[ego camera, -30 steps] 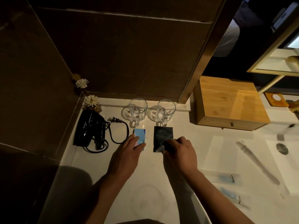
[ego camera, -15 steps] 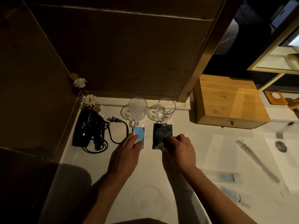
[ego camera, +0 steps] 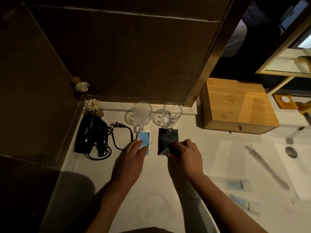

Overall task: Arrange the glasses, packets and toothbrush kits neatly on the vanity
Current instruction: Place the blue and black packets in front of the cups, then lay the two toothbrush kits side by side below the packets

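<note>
The left hand (ego camera: 130, 161) lies flat, fingers extended, on the blue packet (ego camera: 143, 142); the right hand (ego camera: 186, 156), fingers curled, presses the black packet (ego camera: 165, 140) on the tabletop (ego camera: 151, 190).

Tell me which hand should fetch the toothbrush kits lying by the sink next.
Right. The toothbrush kits lie on the right of the vanity, just beside the right hand's forearm; the left hand rests on the blue packet, farther away.

Black hair dryer (ego camera: 87, 133) left, wooden box (ego camera: 235, 105) right, flowers (ego camera: 92, 105) behind.
</note>
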